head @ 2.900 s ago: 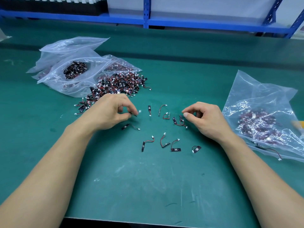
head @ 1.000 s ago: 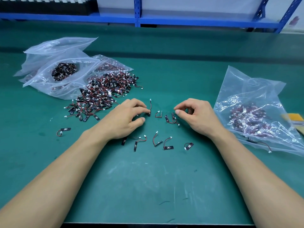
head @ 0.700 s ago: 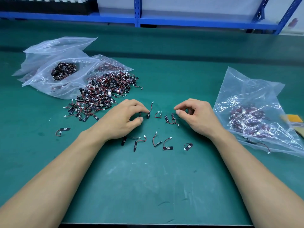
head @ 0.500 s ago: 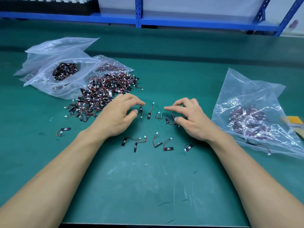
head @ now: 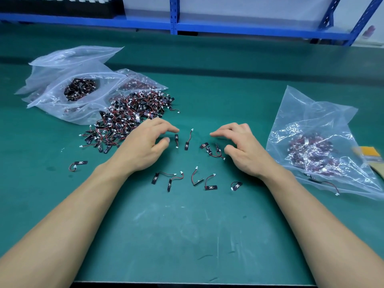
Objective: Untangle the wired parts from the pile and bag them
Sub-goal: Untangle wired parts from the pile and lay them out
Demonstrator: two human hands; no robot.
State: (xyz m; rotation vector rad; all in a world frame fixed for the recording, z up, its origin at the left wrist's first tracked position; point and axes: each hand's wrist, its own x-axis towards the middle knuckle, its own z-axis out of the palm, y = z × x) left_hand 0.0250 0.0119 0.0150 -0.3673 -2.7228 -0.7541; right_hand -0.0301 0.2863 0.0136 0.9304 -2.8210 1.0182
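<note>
Spotting the next snag: a small knot of wired parts (head: 209, 151) lies just off the thumb of my right grip (head: 244, 151). A single part (head: 176, 140) sits at the fingertips of my left grip (head: 145, 147). Both grips open, fingers loosely spread, holding nothing. My plan: pinch the black tabs, not the thin wires, and ease them apart gently. Loose singles (head: 211, 187) lie between my wrists. Pile (head: 128, 116) beyond left grip. Bag (head: 318, 142), likely the receiver, outside right grip on the green surface (head: 187, 235).
</note>
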